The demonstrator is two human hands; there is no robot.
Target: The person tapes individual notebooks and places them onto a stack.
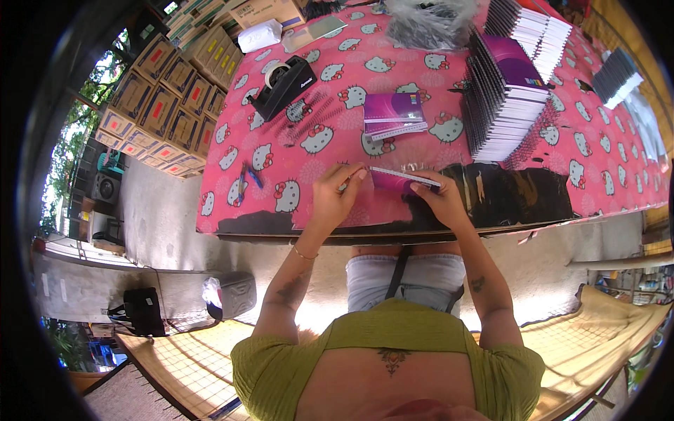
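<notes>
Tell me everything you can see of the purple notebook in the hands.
The purple notebook looks like paper with a glossy cover. It is tilted, showing a purple face and a narrow white edge sloping down rightward. The left hand is at its left end; the right hand grips its right end. It is near the table's front edge; table contact is unclear.

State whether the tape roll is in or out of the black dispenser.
In: the tape roll sits within the black dispenser, its rim showing above.

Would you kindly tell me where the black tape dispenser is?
In the head view, the tape dispenser sits toward the left of the pink-covered table, beside the loose spiral coils.
</notes>
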